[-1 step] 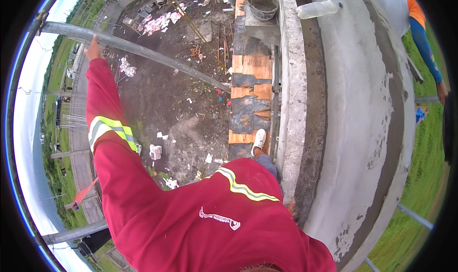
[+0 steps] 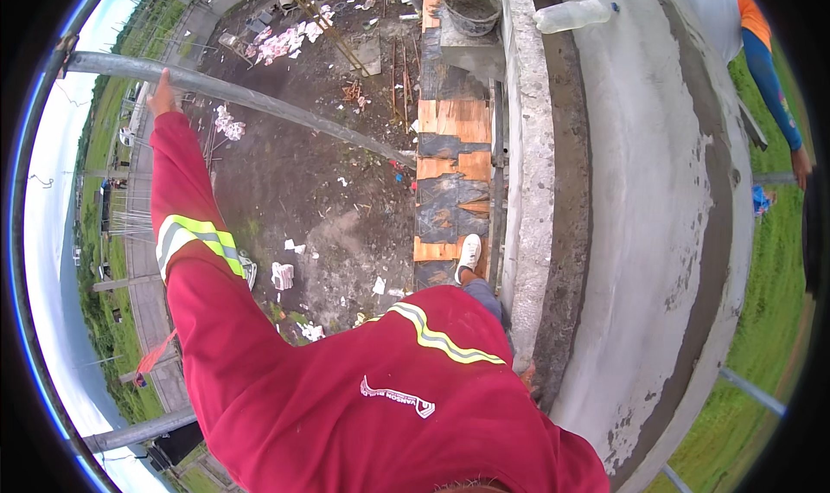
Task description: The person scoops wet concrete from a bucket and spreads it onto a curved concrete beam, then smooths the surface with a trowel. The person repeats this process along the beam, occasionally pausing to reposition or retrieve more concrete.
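Note:
My left hand point(image 2: 162, 97) is at the end of my outstretched red sleeve, on a grey metal pipe point(image 2: 259, 102) that slopes down across the scaffold. One digit lies over the near side of the pipe; the others are mostly hidden. Only a sliver of my right hand point(image 2: 526, 377) shows past my body, beside the rough concrete wall edge point(image 2: 529, 147). Its fingers cannot be made out. Below me, a white shoe point(image 2: 469, 255) stands on the worn wooden plank walkway point(image 2: 454, 121).
A bucket of grey mortar point(image 2: 473, 26) stands on a block at the walkway's far end. A clear plastic bottle point(image 2: 571, 16) lies on the wall side. At right, a co-worker's blue sleeve point(image 2: 768, 91) hangs beside the plastered concrete point(image 2: 640, 190). Far below is littered ground point(image 2: 320, 199).
The view has shifted very slightly, and my left hand and the pipe sit a little further left in it. My hand remains on the pipe.

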A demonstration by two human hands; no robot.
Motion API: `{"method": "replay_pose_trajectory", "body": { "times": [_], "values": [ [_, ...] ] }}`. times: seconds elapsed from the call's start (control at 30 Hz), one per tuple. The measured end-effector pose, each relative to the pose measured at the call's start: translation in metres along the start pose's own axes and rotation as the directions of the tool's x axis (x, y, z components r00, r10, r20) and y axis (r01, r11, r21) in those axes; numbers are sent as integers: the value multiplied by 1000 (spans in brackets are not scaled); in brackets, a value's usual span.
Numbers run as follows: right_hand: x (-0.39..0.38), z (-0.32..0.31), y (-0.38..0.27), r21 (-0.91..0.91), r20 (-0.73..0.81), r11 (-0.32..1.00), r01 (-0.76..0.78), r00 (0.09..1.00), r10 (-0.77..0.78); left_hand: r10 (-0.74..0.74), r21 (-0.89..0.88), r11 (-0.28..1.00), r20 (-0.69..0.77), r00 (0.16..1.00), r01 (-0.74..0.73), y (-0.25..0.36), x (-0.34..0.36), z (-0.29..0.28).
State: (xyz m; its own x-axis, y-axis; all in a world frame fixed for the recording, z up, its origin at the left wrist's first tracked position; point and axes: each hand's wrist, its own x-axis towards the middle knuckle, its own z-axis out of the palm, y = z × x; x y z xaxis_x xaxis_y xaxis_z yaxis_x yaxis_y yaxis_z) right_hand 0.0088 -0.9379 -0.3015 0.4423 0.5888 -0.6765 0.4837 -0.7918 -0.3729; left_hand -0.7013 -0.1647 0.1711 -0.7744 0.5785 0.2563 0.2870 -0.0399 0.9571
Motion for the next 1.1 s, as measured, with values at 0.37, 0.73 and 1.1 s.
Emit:
{"method": "replay_pose_trajectory", "body": {
  "times": [0.37,0.73,1.1],
  "values": [
    [113,-124,-93,-422,278,904,-70,939,202,208,230,962,-259,943,-149,-63,62,26],
    [384,-213,-513,69,-266,895,441,873,-409,203,-14,974,-379,903,-225,-50,3,51],
    [459,-195,-719,-33,29,860,509,861,-508,76,63,997,-518,852,-51,-29,-21,66]
  ]
}}
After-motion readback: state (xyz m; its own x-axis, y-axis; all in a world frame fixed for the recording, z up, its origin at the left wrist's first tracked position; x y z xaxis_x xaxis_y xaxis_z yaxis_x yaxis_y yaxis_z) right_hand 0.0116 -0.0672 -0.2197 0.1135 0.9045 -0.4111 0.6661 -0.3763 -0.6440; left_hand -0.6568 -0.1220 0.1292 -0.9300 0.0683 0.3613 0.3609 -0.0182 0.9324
